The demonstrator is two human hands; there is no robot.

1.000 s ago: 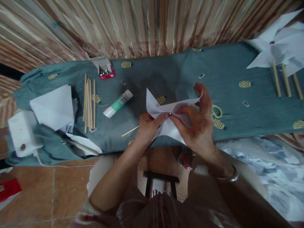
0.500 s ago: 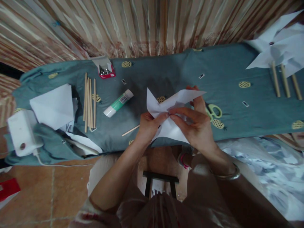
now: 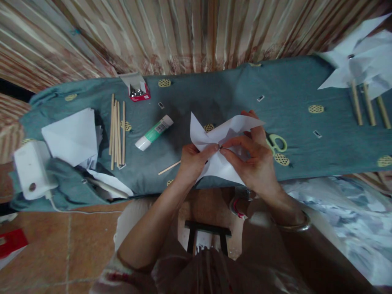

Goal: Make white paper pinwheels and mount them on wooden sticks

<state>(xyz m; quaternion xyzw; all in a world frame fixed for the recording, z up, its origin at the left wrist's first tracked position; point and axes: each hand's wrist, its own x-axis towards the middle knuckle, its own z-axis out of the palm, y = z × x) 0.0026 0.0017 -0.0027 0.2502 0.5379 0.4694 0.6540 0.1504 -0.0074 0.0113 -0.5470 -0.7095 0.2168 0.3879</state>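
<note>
White paper pinwheel (image 3: 224,168) sits in two hands: left hand (image 3: 191,162) closed on its paper, right hand (image 3: 259,165) pinching one silver metal pin (image 3: 220,147), fingertips nearly meeting.

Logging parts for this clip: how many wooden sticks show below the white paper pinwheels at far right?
3, side by side: the left tan wooden stick, the middle stick and the right stick. Overlapping white paper pinwheels may hide more.

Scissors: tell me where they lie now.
In the head view, the scissors lie right of centre on the cloth, just right of the right hand, above a printed pineapple.
</note>
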